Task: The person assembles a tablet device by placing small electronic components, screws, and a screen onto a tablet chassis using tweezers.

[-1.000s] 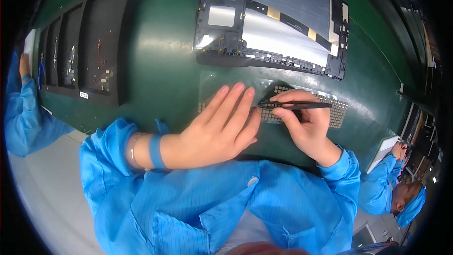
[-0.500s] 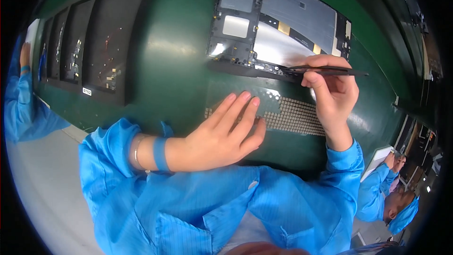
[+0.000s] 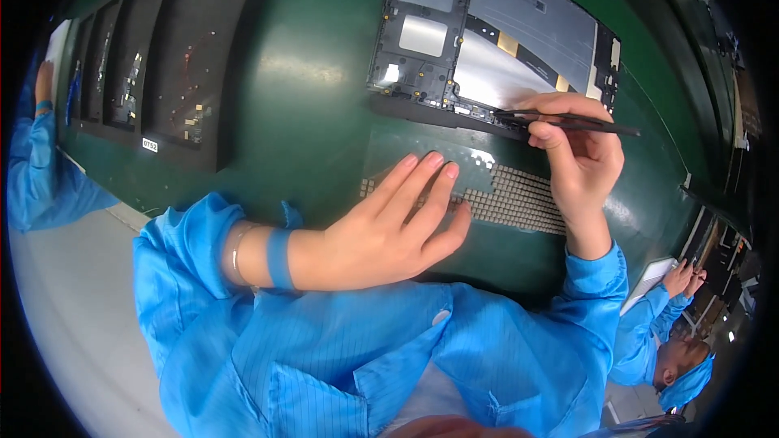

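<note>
Pinched in my right hand (image 3: pixel 580 150) is a pair of black tweezers (image 3: pixel 592 122). Their tips touch, or nearly touch, the near edge of an opened flat device housing (image 3: pixel 418 73) with black frame parts and silver-grey panels. My left hand (image 3: pixel 398 219) lies with fingers stretched out on a clear sheet (image 3: pixel 389 148) bearing rows of small grey square pads (image 3: pixel 519 199). Part of the sheet's upper area has no pads. The left palm and fingers hide some of the rows. Whether the tweezer tips hold a small piece is too small to tell.
A black compartment tray (image 3: pixel 207 73) with small circuit boards and wires stands at the left of the green table (image 3: pixel 300 105). A co-worker's blue sleeve (image 3: pixel 36 166) shows at the far left. Another person in a blue cap (image 3: pixel 688 381) sits at the right.
The view has shifted slightly, so the housing and pad sheet appear a little further right. The tweezers stay at the housing's near edge, and my left hand remains on the sheet.
</note>
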A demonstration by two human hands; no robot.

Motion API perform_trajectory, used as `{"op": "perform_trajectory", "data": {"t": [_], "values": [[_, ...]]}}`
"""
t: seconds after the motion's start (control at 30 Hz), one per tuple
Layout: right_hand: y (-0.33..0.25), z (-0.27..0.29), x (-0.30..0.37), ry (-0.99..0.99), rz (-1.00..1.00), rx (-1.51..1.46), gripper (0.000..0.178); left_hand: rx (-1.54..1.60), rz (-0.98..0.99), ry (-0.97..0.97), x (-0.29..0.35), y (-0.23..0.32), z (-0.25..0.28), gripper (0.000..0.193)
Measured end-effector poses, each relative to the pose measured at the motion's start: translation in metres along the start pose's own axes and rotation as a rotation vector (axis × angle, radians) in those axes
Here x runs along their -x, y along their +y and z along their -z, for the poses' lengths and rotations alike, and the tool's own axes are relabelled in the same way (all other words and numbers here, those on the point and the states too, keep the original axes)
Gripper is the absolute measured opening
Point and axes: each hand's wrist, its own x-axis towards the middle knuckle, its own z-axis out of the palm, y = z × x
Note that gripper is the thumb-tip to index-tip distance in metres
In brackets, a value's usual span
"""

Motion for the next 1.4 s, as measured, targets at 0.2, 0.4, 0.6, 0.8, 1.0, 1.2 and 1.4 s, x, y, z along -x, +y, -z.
{"op": "perform_trajectory", "data": {"t": [0.2,0.4,0.6,0.8,1.0,1.2,1.4], "values": [[-0.005,0.009,0.025,0.0,0.044,-0.078,0.029,0.008,-0.014,-0.014,0.0,0.0,0.0,0.041],[0.0,-0.012,0.066,-0.063,-0.098,-0.026,0.02,0.04,0.003,-0.017,-0.002,0.002,0.002,0.045],[0.004,-0.012,0.066,-0.042,-0.143,-0.03,0.019,0.047,0.002,-0.073,-0.006,0.002,0.005,0.048],[0.001,-0.008,0.067,-0.08,-0.046,0.082,0.022,0.049,0.002,-0.076,-0.009,0.004,0.005,0.049],[-0.006,-0.002,0.064,-0.106,0.152,0.075,0.023,0.076,-0.007,-0.07,-0.009,0.002,0.006,0.046],[-0.002,0.047,0.033,0.166,-0.012,-0.069,0.021,0.049,-0.001,-0.096,-0.009,0.003,0.007,0.045],[0.009,0.057,0.027,0.138,-0.049,-0.041,0.017,0.043,-0.012,-0.088,-0.011,0.002,0.007,0.044]]}}
